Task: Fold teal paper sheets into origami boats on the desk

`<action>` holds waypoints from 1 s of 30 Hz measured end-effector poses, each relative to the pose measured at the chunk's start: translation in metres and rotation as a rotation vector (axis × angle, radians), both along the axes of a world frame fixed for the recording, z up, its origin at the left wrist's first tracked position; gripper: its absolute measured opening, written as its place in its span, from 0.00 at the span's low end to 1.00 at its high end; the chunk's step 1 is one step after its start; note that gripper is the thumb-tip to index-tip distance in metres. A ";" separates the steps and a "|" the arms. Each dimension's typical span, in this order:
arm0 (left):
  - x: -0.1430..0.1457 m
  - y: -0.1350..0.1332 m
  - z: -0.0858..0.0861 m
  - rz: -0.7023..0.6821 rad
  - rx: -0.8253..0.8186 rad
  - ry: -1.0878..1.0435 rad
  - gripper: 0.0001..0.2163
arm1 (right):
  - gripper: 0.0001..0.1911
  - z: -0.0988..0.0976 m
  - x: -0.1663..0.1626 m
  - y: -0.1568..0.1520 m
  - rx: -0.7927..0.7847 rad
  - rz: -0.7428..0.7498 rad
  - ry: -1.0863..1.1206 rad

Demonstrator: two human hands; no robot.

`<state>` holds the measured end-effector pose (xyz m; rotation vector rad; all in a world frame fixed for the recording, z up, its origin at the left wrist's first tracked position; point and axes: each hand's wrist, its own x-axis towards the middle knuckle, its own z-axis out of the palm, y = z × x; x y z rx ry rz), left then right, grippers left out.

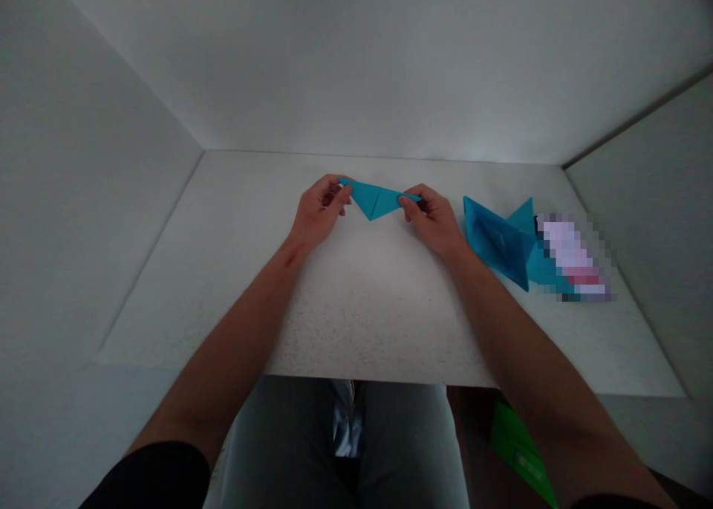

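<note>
A folded blue paper triangle [376, 198] is held just above the white table [356, 308], its point facing me. My left hand [318, 213] pinches the paper's left tip between thumb and fingers. At the paper's right tip, my right hand [433, 218] pinches in the same way. Both hands are closed on the paper, stretched between them.
Folded blue paper shapes [501, 243] lie on the table to the right of my right hand, beside a blurred-out object [573, 258]. White walls close in the table at the back, left and right. A green item [521, 453] lies on the floor below the table's front edge.
</note>
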<state>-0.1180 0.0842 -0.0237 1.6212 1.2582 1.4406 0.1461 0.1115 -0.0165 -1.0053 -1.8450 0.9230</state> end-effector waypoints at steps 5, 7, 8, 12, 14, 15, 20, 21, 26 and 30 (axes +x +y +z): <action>0.000 -0.004 0.006 0.020 0.011 0.012 0.22 | 0.28 -0.002 -0.001 0.001 -0.012 -0.019 0.023; 0.001 -0.006 0.009 0.005 0.009 0.035 0.25 | 0.29 -0.004 -0.001 0.003 -0.015 -0.027 0.034; 0.001 -0.008 0.010 -0.004 0.006 0.046 0.25 | 0.29 -0.005 0.000 0.003 -0.014 -0.030 0.035; 0.003 -0.010 0.012 -0.031 -0.012 0.081 0.21 | 0.28 -0.007 0.001 0.005 0.000 -0.037 0.030; 0.004 -0.009 0.011 -0.035 -0.002 0.068 0.19 | 0.27 -0.006 0.001 0.006 0.005 -0.031 0.027; 0.004 -0.009 0.011 -0.034 0.007 0.054 0.19 | 0.26 -0.006 0.001 0.006 0.007 -0.025 0.026; 0.003 -0.006 0.009 0.022 0.063 -0.029 0.21 | 0.23 -0.007 0.001 0.005 0.019 0.006 0.001; 0.003 -0.005 0.009 0.038 0.065 -0.041 0.21 | 0.22 -0.007 0.001 0.005 0.021 0.013 -0.011; 0.003 -0.004 0.008 0.067 0.055 -0.060 0.23 | 0.21 -0.006 0.001 0.006 0.026 0.034 -0.054; 0.003 -0.004 0.007 0.066 0.055 -0.038 0.23 | 0.25 -0.004 0.001 0.005 0.056 0.009 -0.042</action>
